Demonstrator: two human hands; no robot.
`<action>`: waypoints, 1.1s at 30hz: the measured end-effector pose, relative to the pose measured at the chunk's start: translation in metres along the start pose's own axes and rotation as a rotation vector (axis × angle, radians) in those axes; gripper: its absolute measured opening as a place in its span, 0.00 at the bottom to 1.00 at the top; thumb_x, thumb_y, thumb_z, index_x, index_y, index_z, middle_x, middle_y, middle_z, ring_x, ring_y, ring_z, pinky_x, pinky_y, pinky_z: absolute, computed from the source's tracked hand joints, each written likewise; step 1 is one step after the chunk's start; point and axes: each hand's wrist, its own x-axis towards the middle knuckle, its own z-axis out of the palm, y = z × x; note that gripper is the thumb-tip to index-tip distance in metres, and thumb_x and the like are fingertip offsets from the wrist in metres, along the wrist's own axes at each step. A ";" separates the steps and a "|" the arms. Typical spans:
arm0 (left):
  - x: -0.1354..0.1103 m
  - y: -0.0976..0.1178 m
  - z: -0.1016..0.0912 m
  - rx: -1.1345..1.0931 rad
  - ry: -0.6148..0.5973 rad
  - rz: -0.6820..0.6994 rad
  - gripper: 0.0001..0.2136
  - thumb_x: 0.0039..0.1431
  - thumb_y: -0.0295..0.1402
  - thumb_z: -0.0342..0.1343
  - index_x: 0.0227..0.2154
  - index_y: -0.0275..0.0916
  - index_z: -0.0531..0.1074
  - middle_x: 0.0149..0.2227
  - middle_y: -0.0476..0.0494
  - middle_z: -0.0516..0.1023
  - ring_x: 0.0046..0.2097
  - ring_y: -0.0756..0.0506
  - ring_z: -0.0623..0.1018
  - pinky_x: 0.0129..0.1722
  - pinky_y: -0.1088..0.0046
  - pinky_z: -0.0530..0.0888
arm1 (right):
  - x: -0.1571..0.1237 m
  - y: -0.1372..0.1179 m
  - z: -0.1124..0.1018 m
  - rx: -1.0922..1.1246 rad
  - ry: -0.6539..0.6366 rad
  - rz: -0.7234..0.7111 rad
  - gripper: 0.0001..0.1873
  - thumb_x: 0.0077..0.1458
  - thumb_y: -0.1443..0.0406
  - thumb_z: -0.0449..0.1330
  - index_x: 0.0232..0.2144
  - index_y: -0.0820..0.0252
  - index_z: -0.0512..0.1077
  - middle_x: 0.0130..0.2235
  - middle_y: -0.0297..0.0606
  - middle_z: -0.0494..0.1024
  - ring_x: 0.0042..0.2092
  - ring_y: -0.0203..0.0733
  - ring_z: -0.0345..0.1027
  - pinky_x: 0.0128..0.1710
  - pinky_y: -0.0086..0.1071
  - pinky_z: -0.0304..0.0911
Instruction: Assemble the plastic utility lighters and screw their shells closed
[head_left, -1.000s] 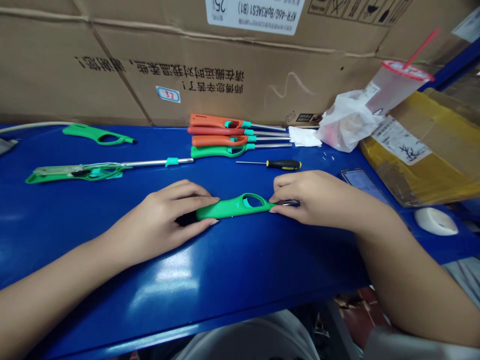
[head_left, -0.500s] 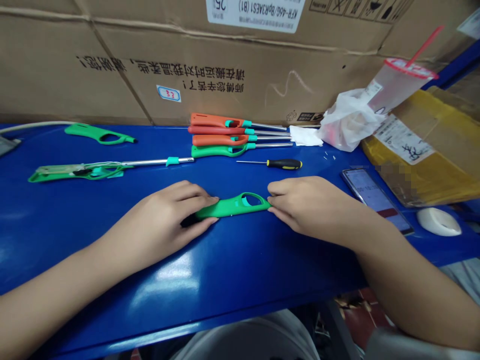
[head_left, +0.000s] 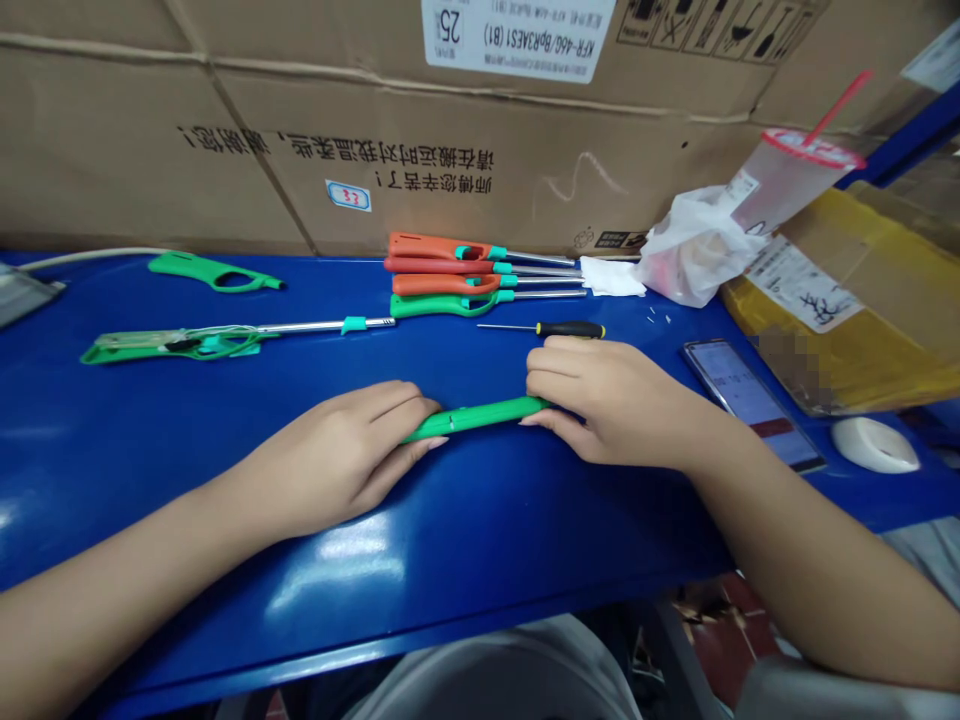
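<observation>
A green lighter handle (head_left: 487,413) is held edge-up between my two hands over the blue table (head_left: 480,540). Closed around its left end is my left hand (head_left: 360,445). My right hand (head_left: 592,400) grips the other end, its fingers covering the tip. Off to the left, an opened green lighter (head_left: 176,344) lies with its inner parts and metal tube exposed. Behind it rests a loose green handle shell (head_left: 214,272). A black and yellow screwdriver (head_left: 566,329) lies just beyond my right hand.
Several orange, red and green lighters (head_left: 442,284) lie in a row before a large cardboard box (head_left: 247,100). A white tissue (head_left: 611,276), bagged cup (head_left: 780,190), yellow-taped parcel (head_left: 885,350), phone (head_left: 750,400) and white mouse (head_left: 875,444) stand rightward.
Both hands have turned the green lighter handle from its broad side onto its narrow edge, so the trigger opening no longer shows. My right hand has shifted slightly left and wraps further over the end.
</observation>
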 end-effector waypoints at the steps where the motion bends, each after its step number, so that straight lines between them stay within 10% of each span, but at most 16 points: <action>1: -0.001 0.001 0.001 -0.015 -0.013 -0.004 0.13 0.76 0.34 0.48 0.49 0.32 0.75 0.39 0.40 0.77 0.38 0.43 0.78 0.39 0.68 0.76 | 0.000 0.001 0.001 0.011 -0.002 -0.012 0.10 0.69 0.64 0.58 0.33 0.60 0.72 0.37 0.41 0.77 0.39 0.44 0.65 0.36 0.36 0.56; 12: -0.001 0.007 -0.002 -0.185 -0.060 -0.165 0.15 0.77 0.38 0.46 0.43 0.35 0.76 0.36 0.43 0.76 0.37 0.45 0.76 0.38 0.69 0.73 | 0.005 0.002 0.012 0.195 0.061 0.023 0.10 0.70 0.62 0.59 0.44 0.62 0.77 0.43 0.41 0.80 0.44 0.45 0.74 0.44 0.37 0.66; 16: 0.004 0.013 -0.006 -0.626 -0.094 -0.459 0.17 0.72 0.46 0.54 0.34 0.38 0.76 0.28 0.49 0.73 0.29 0.50 0.71 0.29 0.75 0.68 | 0.005 0.000 0.012 0.289 0.066 0.089 0.13 0.72 0.64 0.54 0.45 0.63 0.78 0.42 0.42 0.81 0.43 0.44 0.76 0.43 0.37 0.69; 23: 0.019 0.021 -0.004 -1.439 0.003 -0.874 0.19 0.62 0.45 0.64 0.49 0.35 0.79 0.21 0.51 0.71 0.20 0.55 0.61 0.19 0.80 0.57 | 0.009 -0.004 0.023 0.238 0.079 -0.009 0.30 0.69 0.50 0.59 0.64 0.63 0.70 0.53 0.48 0.81 0.51 0.49 0.77 0.50 0.40 0.72; 28: 0.014 0.016 0.001 -1.139 0.094 -0.748 0.20 0.67 0.48 0.59 0.52 0.39 0.81 0.34 0.42 0.85 0.23 0.52 0.72 0.21 0.78 0.69 | 0.010 -0.007 0.027 0.186 0.089 -0.006 0.24 0.75 0.56 0.50 0.63 0.62 0.72 0.48 0.45 0.82 0.46 0.47 0.78 0.42 0.39 0.72; 33: 0.003 0.006 0.004 -0.439 0.301 -0.219 0.14 0.65 0.36 0.66 0.52 0.43 0.82 0.49 0.45 0.86 0.47 0.46 0.85 0.51 0.76 0.80 | 0.007 -0.004 0.025 0.224 0.112 0.013 0.23 0.75 0.56 0.51 0.61 0.63 0.73 0.51 0.45 0.83 0.48 0.46 0.79 0.44 0.36 0.71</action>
